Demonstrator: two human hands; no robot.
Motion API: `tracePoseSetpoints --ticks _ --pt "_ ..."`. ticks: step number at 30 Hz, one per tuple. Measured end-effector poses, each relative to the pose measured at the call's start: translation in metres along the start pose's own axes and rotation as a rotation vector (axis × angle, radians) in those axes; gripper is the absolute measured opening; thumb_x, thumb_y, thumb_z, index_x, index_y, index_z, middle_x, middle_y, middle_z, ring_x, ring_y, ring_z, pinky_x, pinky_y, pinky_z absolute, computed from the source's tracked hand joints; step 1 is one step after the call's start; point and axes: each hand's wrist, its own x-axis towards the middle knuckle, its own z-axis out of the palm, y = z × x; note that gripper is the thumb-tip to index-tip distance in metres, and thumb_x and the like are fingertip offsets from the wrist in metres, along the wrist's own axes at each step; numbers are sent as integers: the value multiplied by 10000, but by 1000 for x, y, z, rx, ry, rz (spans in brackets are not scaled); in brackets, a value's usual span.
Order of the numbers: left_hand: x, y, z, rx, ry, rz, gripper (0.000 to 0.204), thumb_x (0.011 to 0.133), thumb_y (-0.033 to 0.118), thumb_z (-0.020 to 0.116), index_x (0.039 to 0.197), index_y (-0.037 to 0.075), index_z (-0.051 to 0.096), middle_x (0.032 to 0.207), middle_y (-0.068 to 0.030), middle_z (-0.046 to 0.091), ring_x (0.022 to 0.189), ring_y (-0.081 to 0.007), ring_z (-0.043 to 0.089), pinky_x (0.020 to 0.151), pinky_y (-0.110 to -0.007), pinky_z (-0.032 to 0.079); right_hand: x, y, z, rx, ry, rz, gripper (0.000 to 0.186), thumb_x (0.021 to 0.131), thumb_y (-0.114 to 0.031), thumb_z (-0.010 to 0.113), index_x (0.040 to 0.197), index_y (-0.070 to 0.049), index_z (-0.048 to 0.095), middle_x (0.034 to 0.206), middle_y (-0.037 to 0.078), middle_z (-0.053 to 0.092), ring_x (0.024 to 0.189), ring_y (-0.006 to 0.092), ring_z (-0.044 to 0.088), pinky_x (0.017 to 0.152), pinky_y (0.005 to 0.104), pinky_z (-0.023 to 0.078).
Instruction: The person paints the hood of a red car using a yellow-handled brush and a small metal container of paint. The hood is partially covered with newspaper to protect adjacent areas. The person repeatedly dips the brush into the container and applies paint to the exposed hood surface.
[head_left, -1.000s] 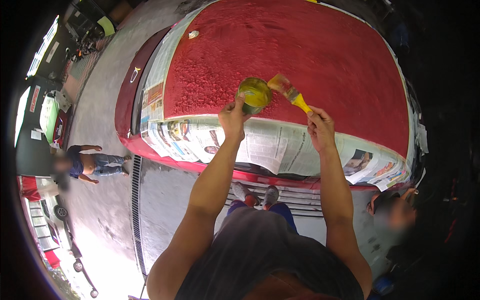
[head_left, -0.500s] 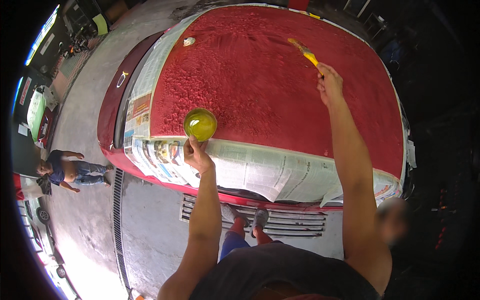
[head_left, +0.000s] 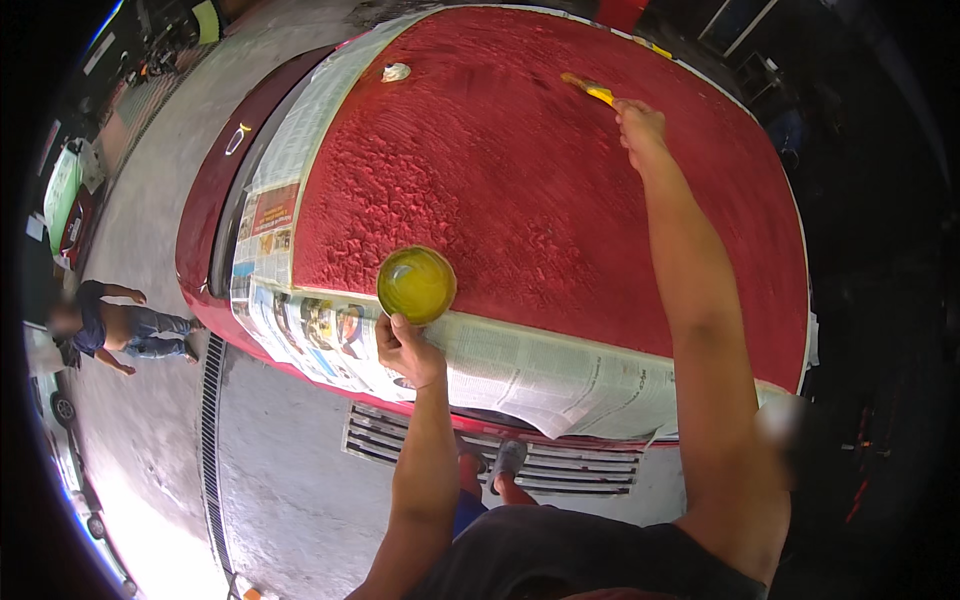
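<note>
Paintbrush (head_left: 588, 89), light and stiff-handled, is gripped by its yellow handle in the right hand (head_left: 640, 125) over the red car hood (head_left: 520, 190); the left hand (head_left: 405, 348) grasps a yellow-filled cup (head_left: 416, 284), likely spillable.

Person, seen from above: dark charcoal sleeveless top, arms bare from the shoulder down. Blue shorts showing below the hem of the top. Grey shoe (head_left: 508, 458) on one foot. Left hand (head_left: 408, 350) and right hand (head_left: 640, 125) both bare: no gloves, no watch, no rings visible. Forearms uncovered, without sleeves.
</note>
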Motion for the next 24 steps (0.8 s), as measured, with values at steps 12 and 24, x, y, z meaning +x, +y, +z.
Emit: tracePoseSetpoints --ticks 12,24 --pt "5 -10 -5 30 -59 121 729 856 605 634 1062 -93 596 892 -114 636 804 -161 587 733 -295 475 56 -13 79 -1031 81 -218 314 839 -250 666 1100 -79 702 1133 170 684 1092 343 641 926 424 494" --pt "4 -11 -5 45 -90 131 733 866 597 630 1095 -98 583 935 -121 641 839 -170 602 757 -301 482 68 -39 92 -1201 -65 -287 413 826 -292 681 1166 -57 656 1214 221 631 1155 365 599 960 461 477"
